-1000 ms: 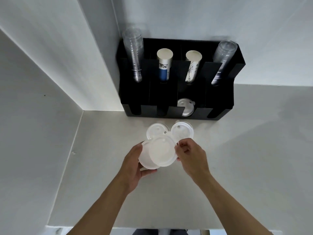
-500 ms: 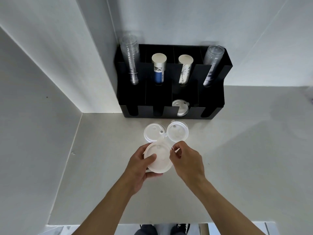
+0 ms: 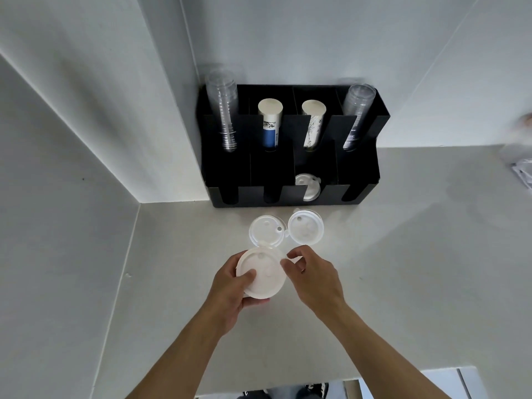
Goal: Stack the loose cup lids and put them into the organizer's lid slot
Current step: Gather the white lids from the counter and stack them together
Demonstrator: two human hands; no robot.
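My left hand (image 3: 230, 289) grips a small stack of white lids (image 3: 262, 273) above the counter (image 3: 388, 254), thumb pressed on the top face and fingers curled underneath; how many lids are in it I cannot tell. My right hand (image 3: 312, 279) sits at the stack's three o'clock edge, its fingertips (image 3: 288, 264) loosely curled and just meeting the rim, closed on nothing that I can see.

Two loose lids lie flat on the counter beyond the stack. The left loose lid (image 3: 267, 231) is at about twelve o'clock from it, its near edge just overlapped by the held stack. The right loose lid (image 3: 305, 228) is at about one o'clock, just beside the first one.

Farther out at twelve o'clock stands the black organizer (image 3: 357, 171), pushed into the wall corner. In its front row, the third slot from the left holds a slotted lid (image 3: 307, 189) standing on edge; the other front slots look dark. Behind, the back row carries two clear cup stacks (image 3: 224, 110) at the ends and two paper cup stacks (image 3: 270, 122) between them.
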